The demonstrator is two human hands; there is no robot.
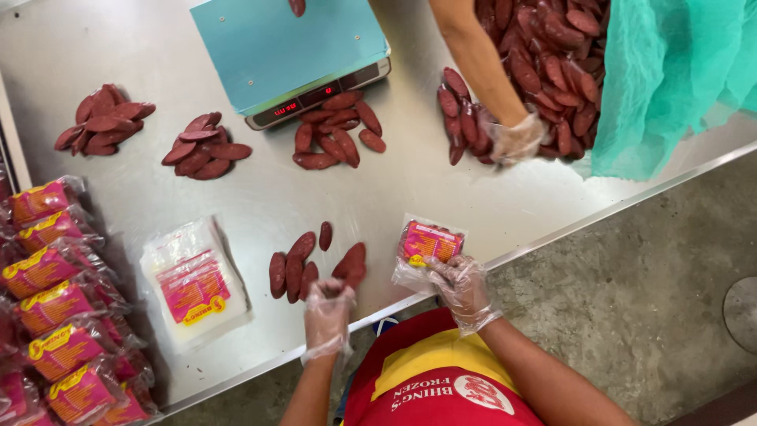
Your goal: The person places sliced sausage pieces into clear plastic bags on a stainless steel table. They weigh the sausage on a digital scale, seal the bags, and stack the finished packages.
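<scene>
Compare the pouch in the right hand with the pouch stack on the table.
The pouch is single and gripped by the right hand; the stack holds many and lies untouched. The pouch looks crumpled and puffed; the stack lies flat. Both are clear plastic with pink and yellow labels.

Dark red sausages (303,264) lie loose (small pile); pink-labelled clear pouch (426,246) flat.

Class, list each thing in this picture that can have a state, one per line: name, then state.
left hand: gloved, touching sausages loose on the table
right hand: gloved, holding pouch
pouch: partly filled
scale: switched on, one sausage on it
empty pouches: stacked flat
filled packs: lined up at the table's edge
co-worker's hand: gloved, on sausage heap
</scene>
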